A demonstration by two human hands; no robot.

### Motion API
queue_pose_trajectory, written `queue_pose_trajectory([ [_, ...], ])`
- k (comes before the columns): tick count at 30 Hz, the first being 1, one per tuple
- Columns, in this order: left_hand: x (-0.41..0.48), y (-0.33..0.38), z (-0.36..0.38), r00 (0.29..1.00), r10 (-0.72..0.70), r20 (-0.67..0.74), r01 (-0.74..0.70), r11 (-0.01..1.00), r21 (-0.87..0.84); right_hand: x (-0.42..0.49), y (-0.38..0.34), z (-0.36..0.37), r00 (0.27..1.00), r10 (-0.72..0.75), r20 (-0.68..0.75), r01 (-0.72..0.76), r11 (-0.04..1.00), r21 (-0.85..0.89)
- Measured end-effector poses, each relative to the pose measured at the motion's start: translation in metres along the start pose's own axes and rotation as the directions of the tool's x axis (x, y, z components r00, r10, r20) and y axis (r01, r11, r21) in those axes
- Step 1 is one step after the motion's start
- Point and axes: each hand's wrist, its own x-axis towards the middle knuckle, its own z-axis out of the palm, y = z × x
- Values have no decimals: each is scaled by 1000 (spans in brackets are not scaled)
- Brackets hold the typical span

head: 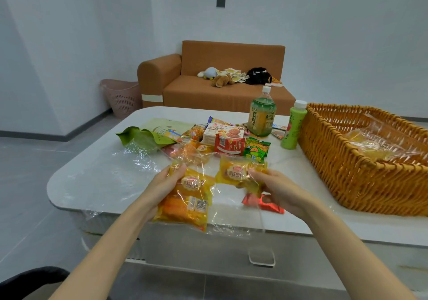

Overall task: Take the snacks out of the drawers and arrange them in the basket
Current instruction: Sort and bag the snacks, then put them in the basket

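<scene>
My left hand (162, 184) grips a stack of yellow bread packets (187, 197) above the table's near edge. Another yellow bread packet (234, 172) is held at its right end by my right hand (275, 191), just above the table. Under that hand lies a red snack packet (266, 203). The woven wicker basket (347, 160) stands at the right with clear-wrapped yellow packets (370, 144) inside. More snacks lie mid-table: a biscuit box (222, 133), a red packet (228, 145), a green packet (256, 150) and a green bag (148, 137).
Two drink bottles, a big one (261, 114) and a slim green one (293, 126), stand left of the basket. The drawer front with its clear handle (261, 257) is below the white table top (104, 174). An orange sofa (220, 86) and a pink bin (122, 98) are beyond.
</scene>
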Motion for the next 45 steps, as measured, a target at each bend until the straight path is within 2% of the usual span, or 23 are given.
queue_pose_trajectory([
  [4,0,-3,3,997,-8,73,2,997,74,-3,-1,-5,970,175,170,-177,984,-5],
  [9,-2,-11,8,988,67,138,-85,988,131,2,2,-6,981,186,48,-176,971,-164],
  [10,-2,-13,10,988,84,126,-100,987,127,3,3,-6,982,184,52,-175,974,-142],
  [12,-3,-14,14,992,91,92,-97,993,68,5,2,-5,979,180,93,-182,983,15],
  [14,-2,-14,17,992,85,89,-86,996,8,6,1,-3,987,114,110,-133,975,180],
  [15,0,-14,17,991,88,97,-89,996,6,5,0,0,994,68,85,-85,975,204],
  [16,0,-14,18,989,92,113,-94,995,13,4,0,4,999,15,37,-20,988,150],
  [17,1,-14,18,987,98,127,-102,994,27,3,1,7,998,-50,-25,51,999,17],
  [19,1,-16,17,984,117,136,-126,990,58,4,6,10,965,-237,-108,190,925,-330],
  [20,1,-17,17,983,127,134,-136,989,61,5,9,10,947,-304,-107,231,872,-431],
  [24,0,-14,17,980,143,141,-149,988,34,5,4,4,941,-339,-22,269,781,-563],
  [26,-1,-11,16,978,141,154,-146,989,24,3,-3,-2,964,-266,27,248,849,-466],
  [29,-1,-9,15,974,154,167,-164,986,43,1,-9,-5,987,-57,148,78,988,-136],
  [32,-2,-5,12,965,168,203,-190,977,94,5,-10,-2,968,67,241,-87,994,72],
  [37,-9,-1,9,940,223,259,-264,955,133,6,-15,4,948,188,256,-234,958,165],
  [39,-10,-2,8,939,222,265,-265,954,140,7,-14,12,968,159,194,-199,958,207],
  [41,-11,-2,9,944,203,261,-243,961,131,9,-10,22,985,34,171,-67,979,194],
  [43,-13,-2,12,942,195,275,-237,963,130,10,-6,30,978,-107,179,94,992,80],
  [45,-14,-2,14,940,196,281,-235,966,112,9,-6,35,972,-189,142,205,973,-110],
])
